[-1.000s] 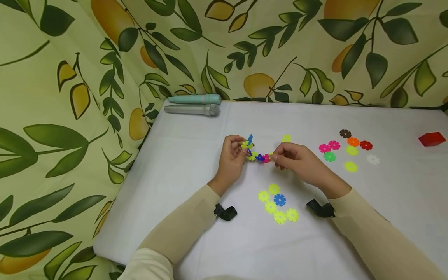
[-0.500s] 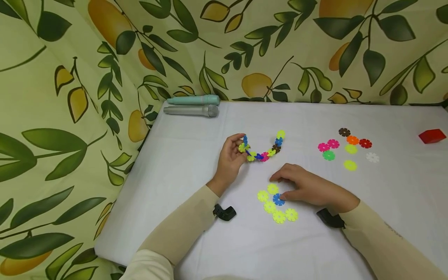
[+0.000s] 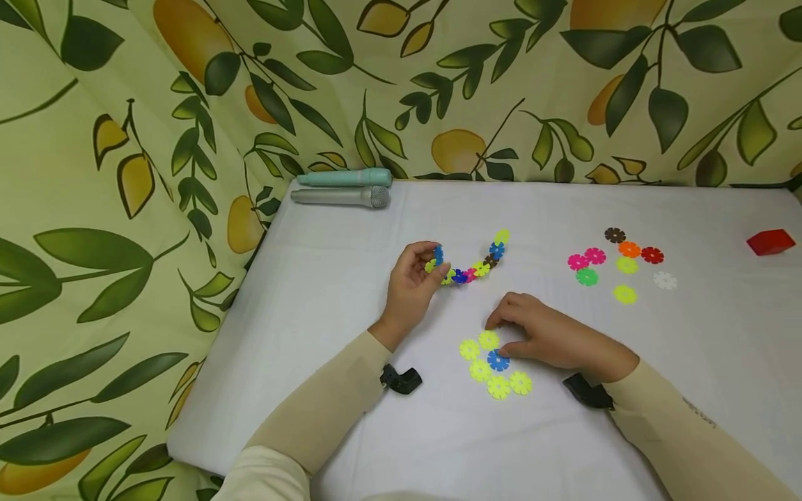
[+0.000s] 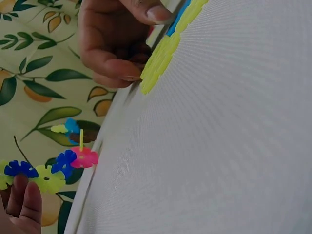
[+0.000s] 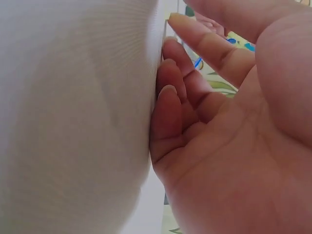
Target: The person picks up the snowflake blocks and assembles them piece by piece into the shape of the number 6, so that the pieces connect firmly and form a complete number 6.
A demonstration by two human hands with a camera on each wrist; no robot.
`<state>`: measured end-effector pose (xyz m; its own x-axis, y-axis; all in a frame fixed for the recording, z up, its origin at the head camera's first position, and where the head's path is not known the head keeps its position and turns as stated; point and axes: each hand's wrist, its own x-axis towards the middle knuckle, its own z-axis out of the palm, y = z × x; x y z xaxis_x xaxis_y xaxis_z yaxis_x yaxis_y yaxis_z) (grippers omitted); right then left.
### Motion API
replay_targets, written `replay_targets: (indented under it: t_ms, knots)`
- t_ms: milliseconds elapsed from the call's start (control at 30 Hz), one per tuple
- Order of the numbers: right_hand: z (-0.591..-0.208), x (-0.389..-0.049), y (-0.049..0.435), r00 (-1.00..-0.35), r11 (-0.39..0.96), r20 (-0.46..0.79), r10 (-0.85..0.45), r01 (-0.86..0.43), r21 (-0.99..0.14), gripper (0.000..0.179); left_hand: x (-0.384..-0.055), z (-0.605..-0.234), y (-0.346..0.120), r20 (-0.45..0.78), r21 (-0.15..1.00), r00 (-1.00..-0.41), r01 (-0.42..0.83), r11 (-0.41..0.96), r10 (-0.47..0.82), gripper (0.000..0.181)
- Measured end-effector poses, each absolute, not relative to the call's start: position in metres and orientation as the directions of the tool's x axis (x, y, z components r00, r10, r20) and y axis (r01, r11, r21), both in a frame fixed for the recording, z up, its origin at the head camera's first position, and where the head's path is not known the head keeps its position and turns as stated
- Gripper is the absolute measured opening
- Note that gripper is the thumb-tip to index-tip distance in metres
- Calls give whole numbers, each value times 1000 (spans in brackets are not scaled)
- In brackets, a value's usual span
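Observation:
My left hand (image 3: pixel 410 285) pinches one end of a curved chain of interlocking notched plastic discs (image 3: pixel 481 268). The chain is yellow, blue, pink and brown and hangs off the table in the left wrist view. My right hand (image 3: pixel 551 337) is low over a small group of loose discs, thumb and index finger apart. Its thumb tip meets the edge of a blue disc (image 3: pixel 498 360), and its index fingertip is at a yellow disc (image 3: pixel 489 339). Several more yellow discs (image 3: pixel 480 370) lie beside them. In the right wrist view, the other fingers (image 5: pixel 168 117) rest against the white cloth.
Farther right lies a scatter of loose discs in pink, green (image 3: pixel 587 277), orange, red, brown, yellow and white. A red block (image 3: pixel 771 242) is near the right edge. Two microphones, one teal (image 3: pixel 344 177) and one silver (image 3: pixel 341 197), lie at the back left.
The right hand has left the chain's far end and come down toward the front to the loose discs. The left hand keeps its hold, and the chain has turned slightly.

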<state>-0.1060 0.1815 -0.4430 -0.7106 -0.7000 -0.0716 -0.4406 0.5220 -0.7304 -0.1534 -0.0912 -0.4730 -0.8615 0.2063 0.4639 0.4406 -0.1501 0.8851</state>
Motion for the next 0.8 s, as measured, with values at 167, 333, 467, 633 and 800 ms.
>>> replay_targets:
  t_ms: [167, 333, 467, 633, 800]
  knots:
    - [-443, -106, 181, -704, 504, -57, -707, -446, -740, 22, -153, -473, -91, 462, 887, -861, 446, -120, 214, 37]
    - [-445, -106, 179, -709, 494, -43, -704, -444, -748, 20, -153, -473, -92, 437, 899, -871, 426, -100, 222, 35]
    - [-448, -105, 175, -710, 492, -22, -704, -466, -735, 22, -153, -473, -91, 415, 910, -880, 403, -102, 229, 34]
    - [-449, -101, 169, -688, 472, 31, -725, -530, -704, 24, -152, -473, -91, 355, 934, -902, 333, -128, 246, 37]
    - [-446, -99, 167, -716, 504, -5, -698, -487, -713, 23, -151, -473, -91, 312, 949, -918, 290, -120, 247, 48]
